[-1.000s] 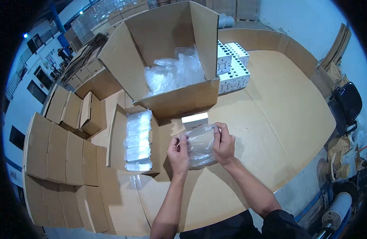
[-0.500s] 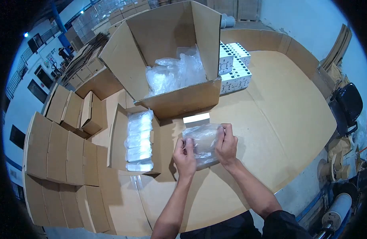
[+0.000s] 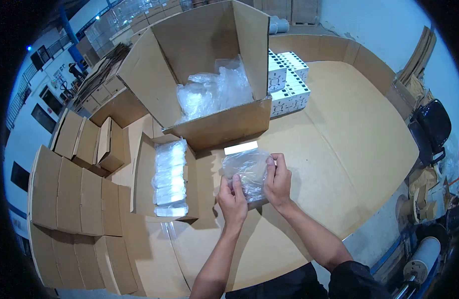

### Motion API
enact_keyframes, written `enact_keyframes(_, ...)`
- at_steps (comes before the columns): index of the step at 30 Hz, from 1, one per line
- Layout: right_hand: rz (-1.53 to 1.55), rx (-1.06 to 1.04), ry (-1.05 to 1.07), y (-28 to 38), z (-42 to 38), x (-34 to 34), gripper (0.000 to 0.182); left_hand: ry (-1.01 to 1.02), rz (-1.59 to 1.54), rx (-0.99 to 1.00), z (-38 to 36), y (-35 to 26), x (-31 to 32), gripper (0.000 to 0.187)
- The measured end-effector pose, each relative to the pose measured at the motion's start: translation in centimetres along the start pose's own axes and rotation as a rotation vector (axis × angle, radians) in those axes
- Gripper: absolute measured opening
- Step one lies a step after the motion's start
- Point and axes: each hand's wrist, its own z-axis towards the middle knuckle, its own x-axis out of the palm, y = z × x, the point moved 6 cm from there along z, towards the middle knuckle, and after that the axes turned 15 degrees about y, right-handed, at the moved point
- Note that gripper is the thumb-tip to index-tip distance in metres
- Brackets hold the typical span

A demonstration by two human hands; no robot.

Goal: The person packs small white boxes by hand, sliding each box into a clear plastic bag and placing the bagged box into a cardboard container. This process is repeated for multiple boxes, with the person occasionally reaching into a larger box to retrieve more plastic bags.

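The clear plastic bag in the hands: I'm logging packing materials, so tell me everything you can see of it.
The clear plastic bag is thin, crinkled and see-through, glossy where light catches it. It is held up just above the cardboard-covered table, the left hand pinching its lower left edge and the right hand gripping its right side. A small white box shows at its top edge; whether that sits inside the bag or behind it cannot be told.

A cardboard-covered table [image 3: 349, 124] fills a warehouse; a black chair [image 3: 431, 127] stands beside it, below a pale wall [image 3: 379, 25].
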Motion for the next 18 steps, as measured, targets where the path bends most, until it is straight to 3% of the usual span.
enact_keyframes(7,-0.052,-0.010,-0.009,0.2,0.4,-1.0,0.016,0.006,0.286,0.079,0.5,-1.3,-0.9,0.029)
enact_keyframes(14,-0.033,-0.059,-0.026,0.6,0.5,-1.3,0.017,0.009,0.297,0.060,0.9,-0.8,-2.0,0.030)
enact_keyframes(18,-0.060,-0.002,-0.098,0.1,0.7,-2.7,0.017,0.026,0.149,0.012,1.2,0.9,-2.6,0.031)
